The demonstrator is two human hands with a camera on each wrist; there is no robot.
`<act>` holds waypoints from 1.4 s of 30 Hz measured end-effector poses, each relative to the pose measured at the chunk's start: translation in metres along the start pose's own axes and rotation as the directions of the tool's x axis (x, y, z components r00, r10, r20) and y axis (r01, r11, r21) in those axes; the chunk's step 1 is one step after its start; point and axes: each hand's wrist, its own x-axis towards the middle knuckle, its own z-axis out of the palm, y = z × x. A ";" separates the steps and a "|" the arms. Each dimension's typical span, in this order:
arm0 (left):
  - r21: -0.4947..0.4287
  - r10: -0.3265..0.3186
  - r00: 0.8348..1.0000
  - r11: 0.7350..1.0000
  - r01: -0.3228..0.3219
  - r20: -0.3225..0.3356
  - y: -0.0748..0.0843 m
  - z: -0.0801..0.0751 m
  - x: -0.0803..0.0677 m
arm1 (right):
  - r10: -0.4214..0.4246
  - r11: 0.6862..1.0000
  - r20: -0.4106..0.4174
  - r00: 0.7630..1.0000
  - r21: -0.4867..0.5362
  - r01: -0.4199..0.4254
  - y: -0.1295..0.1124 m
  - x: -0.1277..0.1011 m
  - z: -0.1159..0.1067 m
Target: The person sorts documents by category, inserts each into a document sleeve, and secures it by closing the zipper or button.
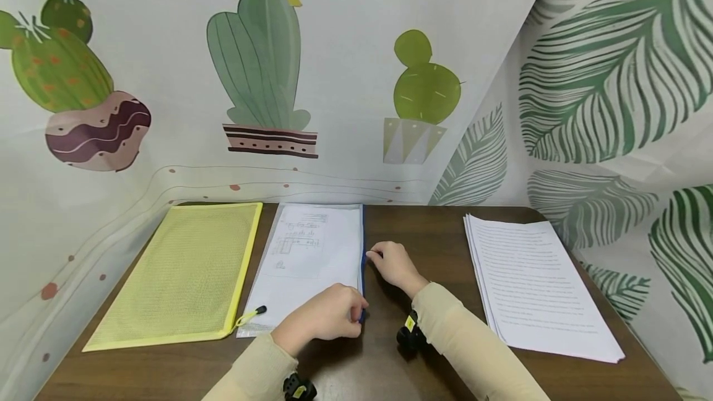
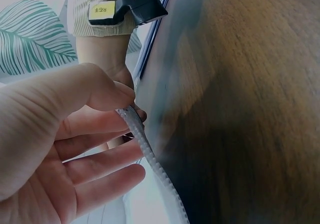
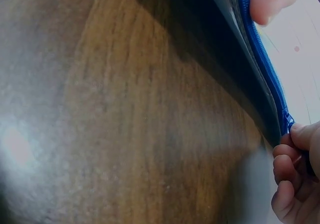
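A clear zipper pouch [image 1: 255, 328] lies on the table with a sheet of technical drawings [image 1: 306, 246] inside. Along its right side runs a blue zipper [image 3: 260, 54]. My left hand [image 1: 331, 311] pinches the near part of that edge between thumb and index finger; in the left wrist view the other fingers of this hand [image 2: 75, 149] spread behind the edge. Farther up the same side, my right hand [image 1: 394, 265] grips the zipper's slider [image 3: 288, 118] by its pull, which the fingertips mostly hide. The pouch edge is lifted off the table in the right wrist view.
To the left lies a yellow mesh pouch [image 1: 184, 271], its yellow cord with a black end [image 1: 260, 310] reaching over the clear pouch. A stack of printed paper [image 1: 540, 289] lies at the right of the brown table [image 1: 423, 228]. A patterned cloth [image 1: 356, 79] hangs behind.
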 end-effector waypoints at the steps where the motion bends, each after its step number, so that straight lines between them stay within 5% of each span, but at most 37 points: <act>1: 0.002 0.002 1.000 1.000 -0.002 -0.001 0.000 0.000 0.000 | 0.005 1.000 0.000 1.000 -0.002 -0.005 0.000 0.001 0.000; 42: -0.060 -0.028 0.999 0.998 0.027 -0.019 -0.002 -0.002 -0.002 | 0.090 0.996 -0.044 0.995 0.027 -0.089 0.004 0.027 0.001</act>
